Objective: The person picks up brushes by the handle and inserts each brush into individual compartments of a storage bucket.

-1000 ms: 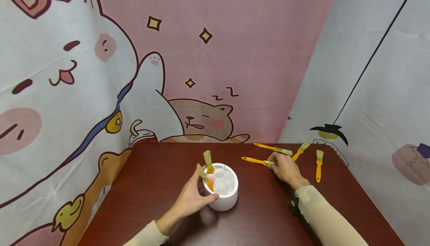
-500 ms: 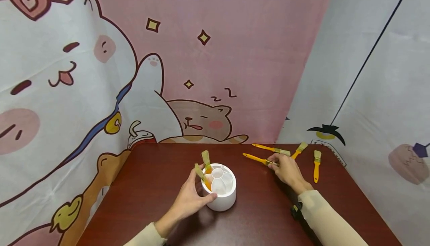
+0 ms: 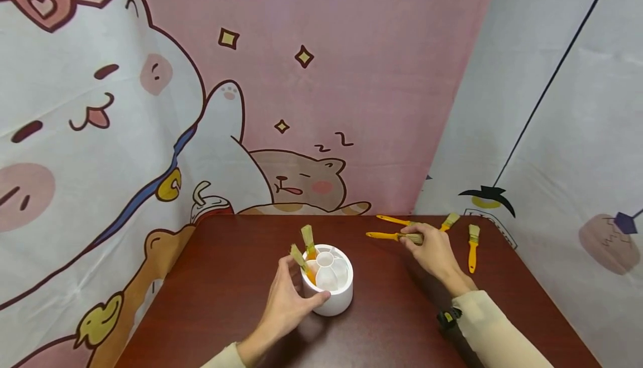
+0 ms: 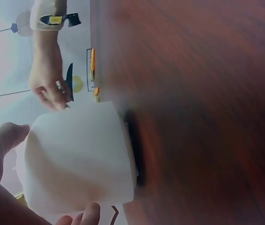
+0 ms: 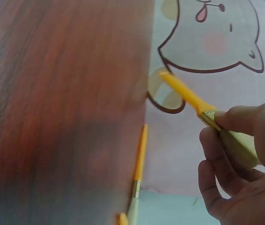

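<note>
My left hand holds a round white brush holder from its left side, thumb at the front. Two paintbrushes stand bristles-up in the left compartments of this holder, a rear brush and a front brush. To the right, my right hand pinches another paintbrush by its metal ferrule, its yellow handle pointing left. In the right wrist view that held paintbrush is raised off the table, bristles toward the palm. The left wrist view shows the holder's smooth side wall.
Behind the right hand lies a paintbrush near the table's back edge. A second brush is partly hidden by the hand, and a third brush lies farther right. A cartoon-print curtain hangs behind the dark red table.
The right hand has lifted the paintbrush off the table, with its handle now more level. The left hand stays at the holder, its thumb shifted slightly right.
</note>
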Demonstrator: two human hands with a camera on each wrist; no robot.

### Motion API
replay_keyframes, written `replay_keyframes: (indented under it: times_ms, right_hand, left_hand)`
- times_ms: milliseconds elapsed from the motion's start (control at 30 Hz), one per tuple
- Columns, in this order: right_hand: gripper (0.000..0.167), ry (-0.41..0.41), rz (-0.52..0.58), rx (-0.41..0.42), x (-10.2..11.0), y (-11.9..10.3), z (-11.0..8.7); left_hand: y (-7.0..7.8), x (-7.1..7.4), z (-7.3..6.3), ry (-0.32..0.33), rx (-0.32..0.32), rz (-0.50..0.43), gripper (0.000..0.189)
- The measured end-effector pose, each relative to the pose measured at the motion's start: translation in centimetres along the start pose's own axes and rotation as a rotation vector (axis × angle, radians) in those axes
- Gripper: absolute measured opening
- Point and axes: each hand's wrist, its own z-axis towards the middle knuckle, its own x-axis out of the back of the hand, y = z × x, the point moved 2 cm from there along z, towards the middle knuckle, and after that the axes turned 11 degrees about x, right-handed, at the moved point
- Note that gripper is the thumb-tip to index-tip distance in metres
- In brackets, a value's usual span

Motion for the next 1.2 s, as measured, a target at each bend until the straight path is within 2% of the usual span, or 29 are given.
replay_keyframes:
  times_ms: [233, 500, 633, 800, 1067, 1200]
  right_hand:
    - [0.022, 0.037, 0.031, 0.013, 1.1, -1.2, -0.1]
    - [0.037, 0.122, 0.055, 0.011, 2.3, -2.9, -0.3]
    - [0.041, 0.156, 0.105, 0.011, 2.9, -3.9, -0.4]
    - [0.040, 0.177, 0.159, 0.008, 3.4, -5.0, -0.4]
    - [0.034, 0.162, 0.227, -0.014, 4.0, -6.9, -0.6]
    - [0.025, 0.175, 0.251, -0.007, 4.3, -7.9, -0.5]
  left_hand:
    - [-0.2, -0.1, -0.1, 0.001, -0.002, 0.002, 0.103]
    - [-0.4, 0.1, 0.2, -0.028, -0.013, -0.017, 0.097]
    - [-0.4, 0.2, 0.3, -0.037, -0.011, -0.020, 0.097]
    - [-0.4, 0.3, 0.4, -0.039, -0.007, -0.017, 0.097]
    - [-0.7, 0.3, 0.4, -0.051, -0.009, -0.035, 0.098]
    - [-0.6, 0.2, 0.5, -0.051, -0.010, -0.042, 0.098]
